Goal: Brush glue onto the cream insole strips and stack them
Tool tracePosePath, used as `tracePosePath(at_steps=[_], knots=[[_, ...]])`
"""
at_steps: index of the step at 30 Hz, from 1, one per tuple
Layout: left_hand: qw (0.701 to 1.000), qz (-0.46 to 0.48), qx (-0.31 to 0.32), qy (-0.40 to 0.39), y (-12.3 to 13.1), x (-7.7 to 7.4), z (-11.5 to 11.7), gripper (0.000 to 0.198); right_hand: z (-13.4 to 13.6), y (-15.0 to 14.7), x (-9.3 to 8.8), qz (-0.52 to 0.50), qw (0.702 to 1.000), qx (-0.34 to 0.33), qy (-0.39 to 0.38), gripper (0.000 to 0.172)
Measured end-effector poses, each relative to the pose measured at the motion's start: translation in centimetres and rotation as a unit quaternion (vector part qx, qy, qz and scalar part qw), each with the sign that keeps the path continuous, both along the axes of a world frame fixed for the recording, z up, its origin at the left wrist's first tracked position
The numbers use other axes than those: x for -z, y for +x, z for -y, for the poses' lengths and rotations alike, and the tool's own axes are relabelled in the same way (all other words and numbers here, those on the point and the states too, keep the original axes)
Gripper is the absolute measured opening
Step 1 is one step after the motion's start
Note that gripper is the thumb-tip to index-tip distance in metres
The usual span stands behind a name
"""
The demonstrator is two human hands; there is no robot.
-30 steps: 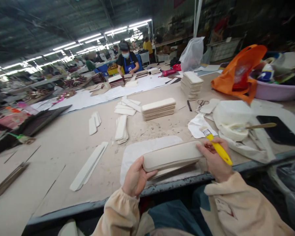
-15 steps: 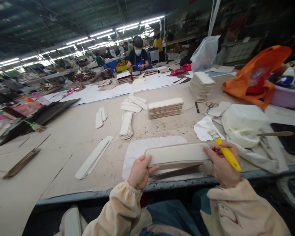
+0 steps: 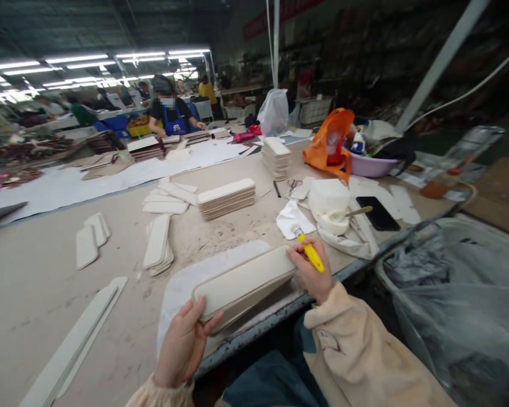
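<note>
A long cream panel with rounded corners [image 3: 246,278] is stretched between my two hands above a white sheet [image 3: 173,294]. My left hand [image 3: 185,333] closes on its near left end, thumb on top and fingers underneath. At the far right end, my right hand [image 3: 316,271] pinches the panel and also carries a yellow-handled paintbrush [image 3: 311,254], bristles pointing away from me. More panels lie directly beneath the held one; how they are stacked is partly hidden.
Ahead stands a pile of panels [image 3: 227,200], with smaller loose ones to its left. A white tub [image 3: 335,217] holding a stick, a black phone [image 3: 377,213] and scissors [image 3: 294,185] lie to the right. Beyond the table edge is a plastic-lined bin [image 3: 458,282]. Across works another person [image 3: 173,116].
My view has turned to the right, bringing the lined bin into sight. Both hands keep hold of the panel, which now slants more in view, its left end lower. The brush stays in my right hand.
</note>
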State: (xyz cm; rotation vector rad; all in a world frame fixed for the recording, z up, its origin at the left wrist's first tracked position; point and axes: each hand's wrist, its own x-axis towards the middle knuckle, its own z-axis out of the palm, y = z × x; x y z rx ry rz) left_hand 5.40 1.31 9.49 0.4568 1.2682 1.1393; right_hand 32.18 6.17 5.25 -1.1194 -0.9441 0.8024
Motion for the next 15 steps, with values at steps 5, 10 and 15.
tracePosePath(at_steps=[5,10,15], knots=[[1.0,0.004,-0.013,0.002,-0.01,-0.05,-0.02,0.011,0.24,-0.27,-0.79,0.025,1.0,-0.006,0.004,0.036],[1.0,0.005,-0.012,-0.007,0.26,-0.25,0.22,0.016,0.13,-0.2,-0.79,0.039,0.999,-0.003,-0.003,0.038],[1.0,-0.002,0.001,0.009,0.06,0.08,0.36,0.018,-0.1,-0.13,-0.66,0.049,0.999,0.01,-0.004,0.041]])
